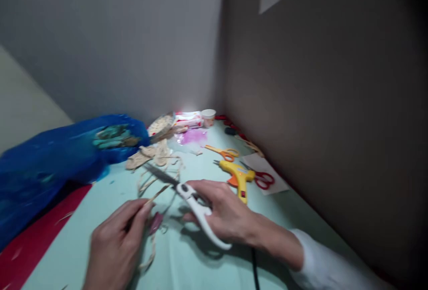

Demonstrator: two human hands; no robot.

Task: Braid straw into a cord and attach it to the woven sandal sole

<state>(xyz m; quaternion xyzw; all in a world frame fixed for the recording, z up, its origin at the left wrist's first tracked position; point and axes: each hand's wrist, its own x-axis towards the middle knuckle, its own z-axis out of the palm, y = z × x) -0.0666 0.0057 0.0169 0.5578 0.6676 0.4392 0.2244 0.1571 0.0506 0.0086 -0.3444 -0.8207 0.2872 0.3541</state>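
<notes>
My right hand (224, 212) grips white-handled scissors (197, 207), whose dark blades (160, 175) point up and to the left. My left hand (117, 241) pinches a thin beige strand of cord (157, 194), and its end lies against the blades. More beige cord (147, 183) lies in loose loops on the pale green table (187, 263) under both hands. The whole view is somewhat blurred.
A yellow glue gun (238, 175), orange scissors (224, 152) and red scissors (262, 178) lie at the right near the wall. A blue plastic bag (50, 161) fills the left. Beige crochet pieces (152, 156), a plate (160, 125), a white cup (208, 117) and a pink patch (194, 136) sit behind.
</notes>
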